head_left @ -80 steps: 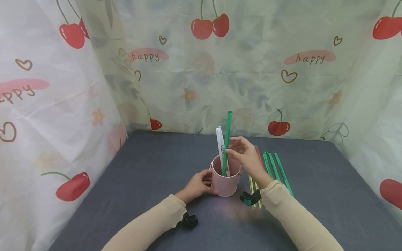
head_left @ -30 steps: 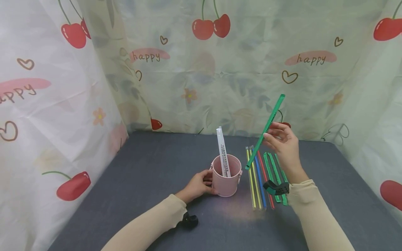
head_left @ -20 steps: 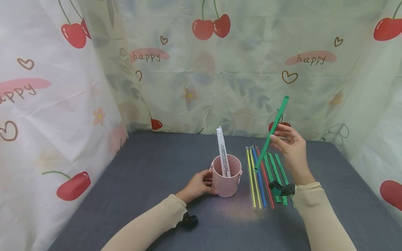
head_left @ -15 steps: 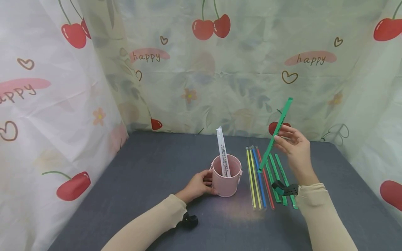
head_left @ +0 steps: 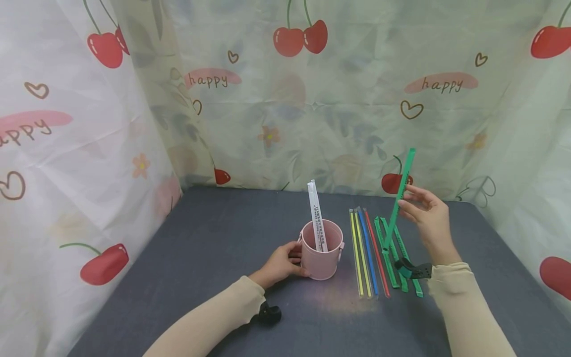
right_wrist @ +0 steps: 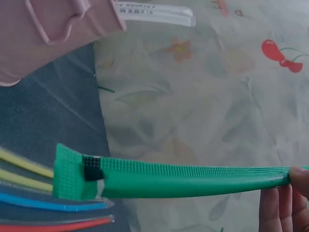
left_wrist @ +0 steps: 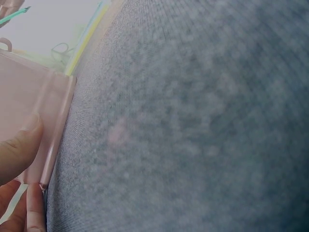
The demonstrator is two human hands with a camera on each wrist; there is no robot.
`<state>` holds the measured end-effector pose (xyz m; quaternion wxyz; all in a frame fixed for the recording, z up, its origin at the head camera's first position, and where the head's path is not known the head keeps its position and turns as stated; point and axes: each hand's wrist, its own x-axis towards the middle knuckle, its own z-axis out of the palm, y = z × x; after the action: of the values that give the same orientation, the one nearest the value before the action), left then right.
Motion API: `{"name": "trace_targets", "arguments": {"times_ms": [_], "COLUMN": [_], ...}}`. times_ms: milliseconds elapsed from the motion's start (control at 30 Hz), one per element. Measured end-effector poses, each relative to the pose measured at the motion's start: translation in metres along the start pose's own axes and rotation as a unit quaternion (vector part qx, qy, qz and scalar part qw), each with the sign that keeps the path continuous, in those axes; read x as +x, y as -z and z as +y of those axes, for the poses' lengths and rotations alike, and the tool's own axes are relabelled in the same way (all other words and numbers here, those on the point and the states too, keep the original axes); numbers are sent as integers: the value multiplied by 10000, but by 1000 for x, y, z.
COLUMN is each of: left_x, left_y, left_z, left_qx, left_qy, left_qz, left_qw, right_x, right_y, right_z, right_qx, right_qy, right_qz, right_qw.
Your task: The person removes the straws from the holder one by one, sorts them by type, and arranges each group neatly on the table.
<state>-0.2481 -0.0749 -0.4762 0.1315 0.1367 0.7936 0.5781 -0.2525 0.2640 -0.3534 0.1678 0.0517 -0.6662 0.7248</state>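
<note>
A small pink bucket [head_left: 320,267] stands on the dark table, with white-wrapped straws [head_left: 317,218] leaning up out of it. My left hand [head_left: 280,265] grips its left side; in the left wrist view the thumb [left_wrist: 21,147] presses the bucket wall near the base. Right of the bucket, my right hand [head_left: 430,218] pinches a green-wrapped straw [right_wrist: 183,181] between thumb and fingertips. This straw slants, its top up against the curtain and its lower end overlapping three green-wrapped straws [head_left: 403,243] that lie side by side.
Between the bucket and the green straws lie two yellow straws [head_left: 359,258], a blue straw [head_left: 369,258] and a red straw [head_left: 378,258], in clear sleeves. A printed curtain [head_left: 312,124] rises behind the table and along both sides.
The green-wrapped straw, earlier inside the bucket, is out of it. My right hand has carried it rightward and lower, over the other green straws. The left hand and bucket stay put.
</note>
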Motion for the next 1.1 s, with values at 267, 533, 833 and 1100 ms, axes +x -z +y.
{"name": "trace_targets", "arguments": {"times_ms": [267,533,833,1100], "left_x": [1,1,-1,0], "left_y": [0,1,-1,-1], "left_z": [-2,-1,1,1], "left_qx": [19,-5,11,12], "left_qy": [-22,15,47,60], "left_qz": [-6,-26,5,24], "left_qw": [10000,10000,10000,10000], "right_x": [3,13,14,15], "right_y": [12,25,35,51], "right_z": [7,19,27,38], "right_qx": [-167,-1390,-2595,-2658], "right_qy": [-325,-630,-975,-1385], "right_qz": [-65,-72,-239,-397], "right_qw": [9993,9883,9605,9532]}}
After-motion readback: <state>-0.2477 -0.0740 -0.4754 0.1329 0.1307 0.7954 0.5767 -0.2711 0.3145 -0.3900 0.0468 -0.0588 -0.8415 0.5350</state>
